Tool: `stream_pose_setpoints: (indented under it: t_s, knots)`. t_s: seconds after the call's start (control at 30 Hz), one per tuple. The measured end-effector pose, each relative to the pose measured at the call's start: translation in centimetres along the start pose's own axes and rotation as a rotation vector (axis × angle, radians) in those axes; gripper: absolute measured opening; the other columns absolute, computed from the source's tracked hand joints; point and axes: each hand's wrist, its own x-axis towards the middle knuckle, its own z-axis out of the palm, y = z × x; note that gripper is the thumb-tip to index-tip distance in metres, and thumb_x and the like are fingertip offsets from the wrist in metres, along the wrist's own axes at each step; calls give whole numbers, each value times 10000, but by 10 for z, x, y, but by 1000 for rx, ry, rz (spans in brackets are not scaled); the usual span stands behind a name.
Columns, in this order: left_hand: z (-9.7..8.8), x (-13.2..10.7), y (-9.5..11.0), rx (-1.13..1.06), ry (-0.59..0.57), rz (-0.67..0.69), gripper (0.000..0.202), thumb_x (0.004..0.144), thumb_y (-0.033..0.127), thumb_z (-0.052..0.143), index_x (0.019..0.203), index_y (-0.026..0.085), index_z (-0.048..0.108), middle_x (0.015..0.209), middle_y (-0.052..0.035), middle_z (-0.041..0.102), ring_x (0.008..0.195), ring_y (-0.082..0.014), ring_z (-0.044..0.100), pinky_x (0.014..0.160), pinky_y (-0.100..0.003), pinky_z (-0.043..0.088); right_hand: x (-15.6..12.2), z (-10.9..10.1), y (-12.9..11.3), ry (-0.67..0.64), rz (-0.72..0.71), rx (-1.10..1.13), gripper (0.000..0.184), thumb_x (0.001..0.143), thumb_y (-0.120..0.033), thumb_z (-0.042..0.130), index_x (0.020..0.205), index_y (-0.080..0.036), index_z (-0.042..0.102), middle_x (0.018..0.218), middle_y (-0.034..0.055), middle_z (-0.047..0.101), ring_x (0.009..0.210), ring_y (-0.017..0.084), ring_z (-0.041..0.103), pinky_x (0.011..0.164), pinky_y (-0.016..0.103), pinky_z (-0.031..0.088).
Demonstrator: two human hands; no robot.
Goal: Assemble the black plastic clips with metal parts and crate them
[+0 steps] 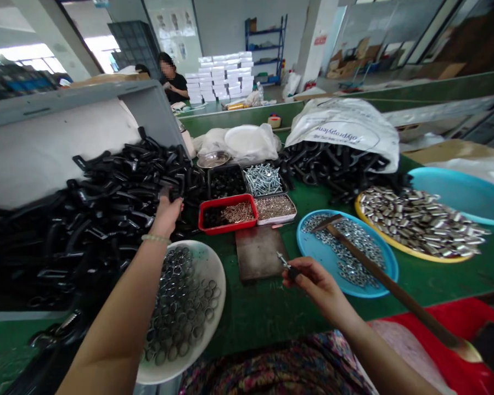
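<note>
My left hand (167, 213) reaches to the edge of a big heap of black curved handle-like parts (119, 192). Its fingers are blurred against the dark parts, so I cannot make out whether they grip one. Over the green table, my right hand (313, 277) pinches a small black piece with a silver screw (283, 259) sticking out to the upper left. That screw's tip is above the edge of a flat dark metal plate (257, 253). Beneath my left forearm stands a white bowl (218, 274) of metal rings.
A red tray (201, 224) of small parts and a tray of screws (263, 179) stand centrally. On the right, a hammer (370, 263) lies across a blue basin (308, 249) of small metal pieces, near metal sleeves (420, 222). A person (175, 82) sits at the back.
</note>
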Motion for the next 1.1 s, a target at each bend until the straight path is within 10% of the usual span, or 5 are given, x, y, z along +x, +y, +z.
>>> stream_pose_setpoints:
  t_s: [0.17, 0.33, 0.5, 0.7, 1.1]
  knots:
    - [44, -109, 8, -486, -523, -348, 338, 739, 307, 691, 1038, 215, 562, 746, 42, 536, 454, -19, 423, 417, -148, 335, 5, 1, -14, -117, -329, -599, 309, 893, -170, 441, 1173, -248, 548, 1074, 81, 649, 987, 190, 629, 859, 348, 523]
    - [78, -174, 7, -592, -475, -510, 337, 665, 274, 759, 928, 177, 571, 796, 13, 602, 617, -70, 560, 578, -191, 473, 4, 11, -20, -133, -550, -829, 425, 861, -85, 414, 1242, -236, 527, 1161, 105, 621, 1062, 209, 599, 877, 360, 523]
    - [89, -175, 3, -602, -553, -558, 471, 667, 304, 753, 1055, 265, 489, 695, 72, 540, 478, -33, 469, 438, -136, 359, -5, 17, -22, -114, -474, -657, 372, 878, -94, 400, 1197, -242, 520, 1112, 76, 637, 1023, 173, 611, 876, 324, 513]
    - [63, -162, 9, -620, -1031, -696, 581, 719, 614, 571, 1092, 168, 574, 555, -6, 586, 300, 9, 183, 340, -155, 113, -16, 1, -29, -341, -261, -544, 265, 906, -163, 430, 1125, -239, 556, 994, 36, 661, 912, 148, 629, 804, 275, 515]
    - [64, -166, 21, -630, -854, -405, 510, 766, 527, 587, 1156, 202, 534, 705, -12, 606, 357, -6, 278, 378, -169, 226, -15, -10, -23, -251, -376, -661, 314, 911, -152, 395, 1183, -237, 527, 1054, 70, 644, 955, 171, 621, 812, 301, 524]
